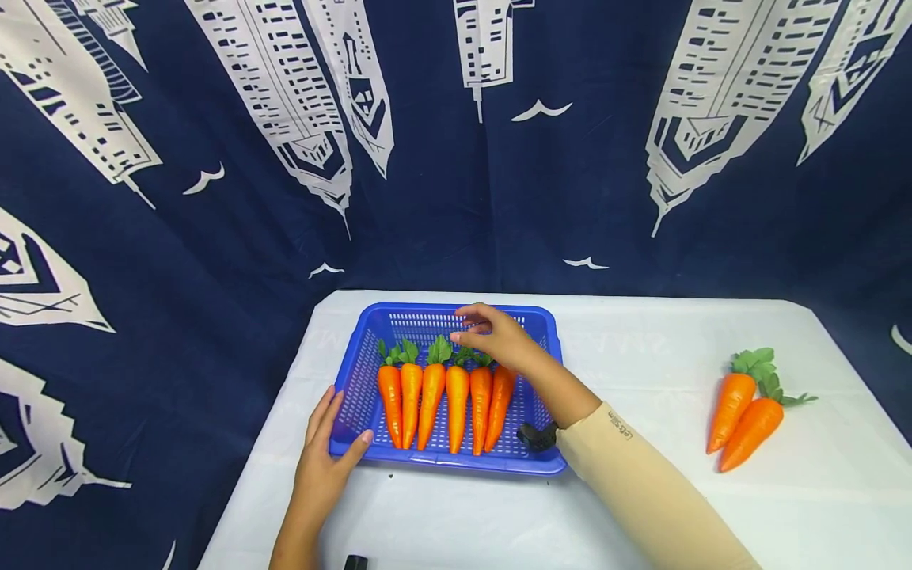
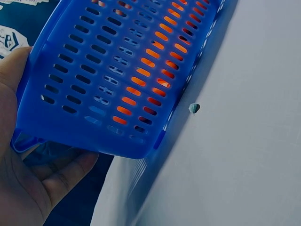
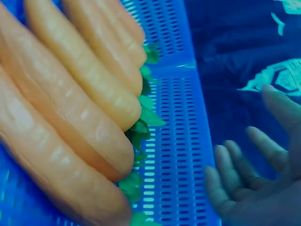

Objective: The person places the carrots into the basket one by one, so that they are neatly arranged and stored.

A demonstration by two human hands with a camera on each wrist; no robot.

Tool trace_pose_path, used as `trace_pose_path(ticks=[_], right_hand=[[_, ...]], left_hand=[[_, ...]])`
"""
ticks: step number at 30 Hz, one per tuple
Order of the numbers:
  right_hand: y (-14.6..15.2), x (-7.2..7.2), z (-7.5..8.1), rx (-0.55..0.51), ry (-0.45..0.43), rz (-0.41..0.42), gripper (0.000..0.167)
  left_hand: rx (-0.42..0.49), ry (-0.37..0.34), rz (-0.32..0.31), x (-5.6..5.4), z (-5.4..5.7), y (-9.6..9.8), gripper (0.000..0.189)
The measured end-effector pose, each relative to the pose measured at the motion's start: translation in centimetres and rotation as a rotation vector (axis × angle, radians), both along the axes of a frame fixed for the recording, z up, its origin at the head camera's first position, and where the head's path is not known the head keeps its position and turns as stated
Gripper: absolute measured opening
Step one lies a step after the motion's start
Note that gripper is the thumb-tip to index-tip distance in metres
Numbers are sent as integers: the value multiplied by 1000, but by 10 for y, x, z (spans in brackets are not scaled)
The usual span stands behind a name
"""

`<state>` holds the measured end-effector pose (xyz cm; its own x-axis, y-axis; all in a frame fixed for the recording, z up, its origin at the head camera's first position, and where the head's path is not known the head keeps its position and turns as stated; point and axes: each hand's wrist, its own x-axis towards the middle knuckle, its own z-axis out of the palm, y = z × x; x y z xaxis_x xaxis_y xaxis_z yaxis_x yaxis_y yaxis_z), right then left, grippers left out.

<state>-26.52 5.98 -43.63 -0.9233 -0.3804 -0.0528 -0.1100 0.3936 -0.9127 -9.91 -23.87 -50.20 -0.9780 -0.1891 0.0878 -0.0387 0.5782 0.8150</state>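
Observation:
A blue plastic basket [image 1: 456,467] with slotted walls holds several orange carrots [image 1: 457,408] side by side in a row, green leafy tops toward the back. My left hand [image 1: 321,463] grips the basket's front left corner; the left wrist view has the thumb [image 2: 11,70] on one side of the wall and fingers [image 2: 70,176] beneath the rim. Above the leafy tops at the basket's back right is my right hand [image 1: 496,336], fingers loosely bent and holding nothing. In the right wrist view that hand [image 3: 263,174] appears with its fingers apart, beyond the basket wall.
Two more carrots [image 1: 751,434] with leaves lie together at the right on the white tablecloth [image 1: 627,364]. A dark blue curtain [image 1: 427,214] printed with white buildings hangs behind the table. A black device [image 1: 537,437] sits at my right wrist.

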Motion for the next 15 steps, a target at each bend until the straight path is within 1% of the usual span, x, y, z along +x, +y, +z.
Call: trace_pose_path(ticks=[4,8,11,15], right_hand=[[8,4,7,-71,2,-57,53],[18,9,14,-144,3,-80,50],[26,14,20,-197,21,-98,49],[40,19,29,-237,49,-127,49]], left_hand=[[-3,1,1,0,1,-1,78],[-1,-11,-2,0,0,-1,78],[4,-11,-4,0,0,-1,78],[9,-3,-3,0,0,-1,78]])
